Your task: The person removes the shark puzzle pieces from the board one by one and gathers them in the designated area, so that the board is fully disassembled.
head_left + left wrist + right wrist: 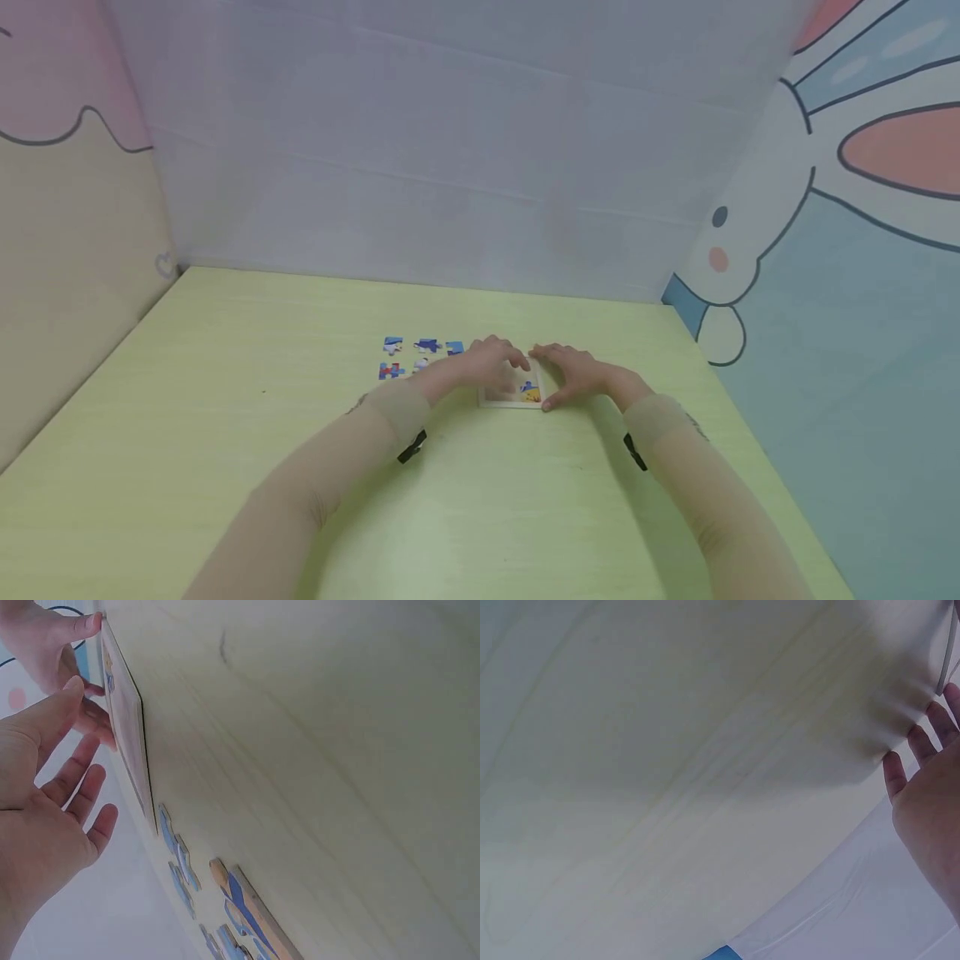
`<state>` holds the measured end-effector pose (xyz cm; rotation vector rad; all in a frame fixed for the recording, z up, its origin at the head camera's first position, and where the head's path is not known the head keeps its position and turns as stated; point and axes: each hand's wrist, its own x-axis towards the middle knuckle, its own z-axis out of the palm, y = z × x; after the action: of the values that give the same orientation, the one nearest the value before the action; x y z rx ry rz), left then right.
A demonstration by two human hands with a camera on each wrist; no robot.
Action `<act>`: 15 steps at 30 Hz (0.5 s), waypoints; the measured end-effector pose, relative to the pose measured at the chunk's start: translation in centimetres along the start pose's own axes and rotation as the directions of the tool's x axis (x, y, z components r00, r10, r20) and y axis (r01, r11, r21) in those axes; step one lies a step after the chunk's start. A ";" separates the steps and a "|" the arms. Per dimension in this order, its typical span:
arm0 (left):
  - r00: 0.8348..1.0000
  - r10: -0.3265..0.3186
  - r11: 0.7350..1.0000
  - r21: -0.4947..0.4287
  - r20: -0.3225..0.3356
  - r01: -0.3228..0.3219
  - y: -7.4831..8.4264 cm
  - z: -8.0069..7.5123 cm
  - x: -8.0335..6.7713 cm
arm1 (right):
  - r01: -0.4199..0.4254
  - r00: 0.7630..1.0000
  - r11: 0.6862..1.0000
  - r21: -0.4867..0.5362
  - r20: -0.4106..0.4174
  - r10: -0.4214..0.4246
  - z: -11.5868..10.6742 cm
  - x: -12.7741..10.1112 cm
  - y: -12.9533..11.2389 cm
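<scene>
A pale green table (225, 467) sits in a corner, a plain white wall behind it and a cartoon rabbit mural (757, 242) on the wall to the right. From the head view, a small puzzle board (513, 397) lies flat near the middle of the table, and both hands are over it. The left hand (491, 360) covers the board's left part, fingers stretched out loosely, gripping nothing I can see. The right hand (573, 375) is at the board's right edge, thumb touching the near right corner, fingers relaxed and extended. Just left of the board, loose puzzle pieces (420, 357), mostly blue, lie in two short rows on the table. Beige sleeves cover both forearms.

Over to the left wrist view: the table fills most of the frame. The left hand (45, 795) hovers open, fingers straight and spread, beside the puzzle board (127, 727). The right hand (52, 645) shows at the board's far end, one finger laid along its edge. The puzzle pieces (225, 907) lie in a line just beyond the board.

Right wrist view: mostly bare table (667, 750), with the right hand (930, 787) at the frame's edge, fingers straight, holding nothing. The board is barely visible here.
</scene>
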<state>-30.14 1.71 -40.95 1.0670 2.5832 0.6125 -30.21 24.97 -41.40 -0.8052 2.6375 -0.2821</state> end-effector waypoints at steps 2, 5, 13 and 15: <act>1.000 -0.006 1.000 0.012 0.012 0.006 0.2 0.3 0.3 | 0.004 1.000 1.000 0.003 -0.007 -0.004 0.0 0.0 0.0; 1.000 -0.009 0.999 0.048 0.029 0.007 0.2 0.7 0.7 | 0.010 1.000 1.000 0.008 -0.016 -0.010 0.1 0.0 -0.1; 0.999 0.005 0.995 0.097 0.046 -0.010 0.0 1.2 1.1 | -0.003 1.000 1.000 -0.001 -0.015 0.003 0.2 -0.1 -0.1; 0.999 0.007 0.995 0.102 0.048 -0.012 -0.1 1.3 1.1 | -0.003 1.000 1.000 -0.003 -0.019 0.003 0.2 -0.2 -0.1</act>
<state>-30.42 2.85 -42.25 1.1117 2.5936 0.4553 -29.92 24.98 -41.50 -0.8030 2.6568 -0.2866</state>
